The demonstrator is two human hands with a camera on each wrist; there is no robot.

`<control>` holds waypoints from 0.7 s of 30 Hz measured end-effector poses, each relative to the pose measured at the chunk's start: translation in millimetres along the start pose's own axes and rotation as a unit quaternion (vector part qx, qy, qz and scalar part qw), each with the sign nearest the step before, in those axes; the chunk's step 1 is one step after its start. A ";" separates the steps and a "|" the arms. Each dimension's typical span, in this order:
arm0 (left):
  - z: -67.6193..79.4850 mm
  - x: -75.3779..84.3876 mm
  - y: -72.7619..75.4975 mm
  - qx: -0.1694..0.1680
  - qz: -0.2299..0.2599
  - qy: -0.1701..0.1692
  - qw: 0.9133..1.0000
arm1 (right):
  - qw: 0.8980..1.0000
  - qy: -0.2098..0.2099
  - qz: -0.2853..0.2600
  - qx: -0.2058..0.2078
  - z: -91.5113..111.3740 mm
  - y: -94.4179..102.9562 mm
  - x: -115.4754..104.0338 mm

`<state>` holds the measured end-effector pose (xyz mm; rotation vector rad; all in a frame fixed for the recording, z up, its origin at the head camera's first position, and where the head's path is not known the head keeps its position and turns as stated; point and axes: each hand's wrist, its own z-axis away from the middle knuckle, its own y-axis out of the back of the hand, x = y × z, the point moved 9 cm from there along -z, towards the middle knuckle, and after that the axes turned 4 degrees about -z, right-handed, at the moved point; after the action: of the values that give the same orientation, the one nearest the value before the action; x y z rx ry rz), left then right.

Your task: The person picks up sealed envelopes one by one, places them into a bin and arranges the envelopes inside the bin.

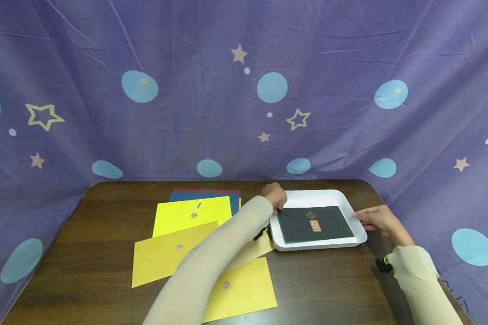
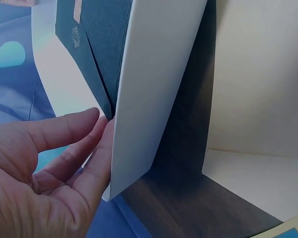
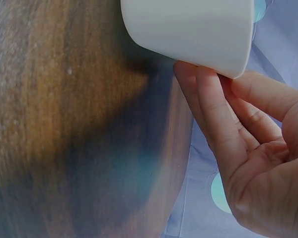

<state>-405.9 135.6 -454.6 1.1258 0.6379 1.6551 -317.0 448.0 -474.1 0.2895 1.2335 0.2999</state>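
Found envelope in tray, four o'clock from left hand; could not confirm pinch; saw right hand pinching tray.

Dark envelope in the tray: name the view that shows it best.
The head view: there the dark envelope shows nearly whole. The left wrist view catches only part, steeply angled; the right wrist view shows the white tray but no envelope.

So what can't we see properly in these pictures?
- Gold emblem on the dark envelope: head view, details too small.
- Red paper: head view, lower part covered by the blue envelope.
- Pale yellow envelope: head view, partly behind the left sleeve.
- White tray: right wrist view, cut off by the top edge.
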 end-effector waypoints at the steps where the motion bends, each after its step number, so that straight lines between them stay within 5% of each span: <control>1: -1.9 -0.5 -0.6 0.002 0.000 -0.001 1.000 | 1.000 0.001 -0.001 -0.001 0.0 -0.1 -0.3; 21: 9.7 -3.0 7.3 0.024 0.017 -0.026 0.999 | 1.000 0.003 -0.011 0.002 -1.5 0.5 2.0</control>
<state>-400.1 129.2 -445.6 1.2166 0.6324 1.6419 -317.8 449.4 -476.1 0.2787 1.2422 0.2788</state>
